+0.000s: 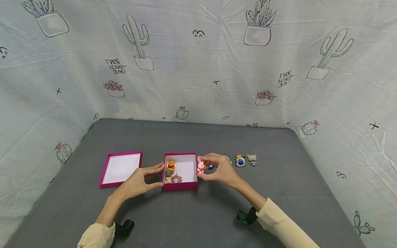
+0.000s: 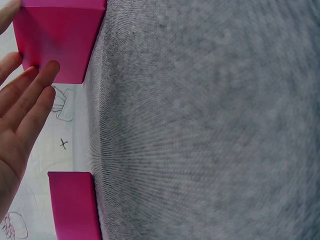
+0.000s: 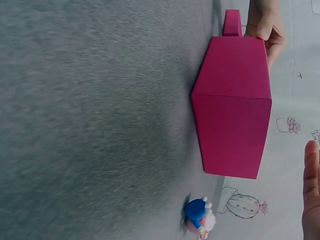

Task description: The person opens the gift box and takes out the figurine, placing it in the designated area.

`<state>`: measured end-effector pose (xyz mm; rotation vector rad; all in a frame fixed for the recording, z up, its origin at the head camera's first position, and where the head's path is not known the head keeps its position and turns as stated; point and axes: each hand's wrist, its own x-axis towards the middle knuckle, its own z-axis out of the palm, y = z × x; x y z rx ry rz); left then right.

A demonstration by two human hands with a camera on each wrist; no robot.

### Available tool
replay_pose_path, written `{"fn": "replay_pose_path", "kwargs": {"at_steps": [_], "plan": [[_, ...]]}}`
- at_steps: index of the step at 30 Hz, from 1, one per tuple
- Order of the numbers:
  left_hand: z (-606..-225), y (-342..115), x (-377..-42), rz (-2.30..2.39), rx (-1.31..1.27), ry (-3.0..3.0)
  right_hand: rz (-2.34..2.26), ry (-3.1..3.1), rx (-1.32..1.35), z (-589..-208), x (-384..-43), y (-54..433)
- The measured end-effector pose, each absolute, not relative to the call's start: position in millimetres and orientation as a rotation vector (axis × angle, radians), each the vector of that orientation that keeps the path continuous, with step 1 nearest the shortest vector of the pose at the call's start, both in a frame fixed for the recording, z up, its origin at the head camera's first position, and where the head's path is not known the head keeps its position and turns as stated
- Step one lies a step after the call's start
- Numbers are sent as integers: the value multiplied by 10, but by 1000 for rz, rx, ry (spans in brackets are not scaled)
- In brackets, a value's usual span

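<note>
An open magenta box (image 1: 180, 186) with a white inside stands on the grey table. My left hand (image 1: 138, 183) touches its left side, fingers straight in the left wrist view and thumb near the front corner. Between thumb and fingers, my right hand (image 1: 224, 171) pinches a small pink figurine (image 1: 200, 166) with long ears and red clothing, at the box's right rim. Inside, along the left, lie a yellow bear figurine (image 1: 170, 165) in red, a brownish figurine (image 1: 168, 173) and a pink-purple figurine (image 1: 176, 178). The held figurine is out of sight in the right wrist view.
The magenta lid (image 1: 121, 169), white side up, lies left of the box. Right of it stand a figurine with a blue belly (image 1: 240, 160) and a grey-green one (image 1: 252, 159). A blue-and-pink figurine (image 3: 196, 212) and another are partly hidden by my right hand in the head view.
</note>
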<state>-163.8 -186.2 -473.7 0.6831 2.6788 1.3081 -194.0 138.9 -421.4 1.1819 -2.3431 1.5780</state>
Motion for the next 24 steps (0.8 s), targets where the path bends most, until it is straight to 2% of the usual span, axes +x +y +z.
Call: {"fn": "replay_pose_path", "kwargs": {"at_steps": [13,24], "plan": [[-4727,-1859,-1645,1308,685,2679,1563,-2269,1255,-4208,-1775,1557],[-4730,-1864,-1654,1326,704,2674,1532,-2208,1331,-4378,-1582,1653]]}}
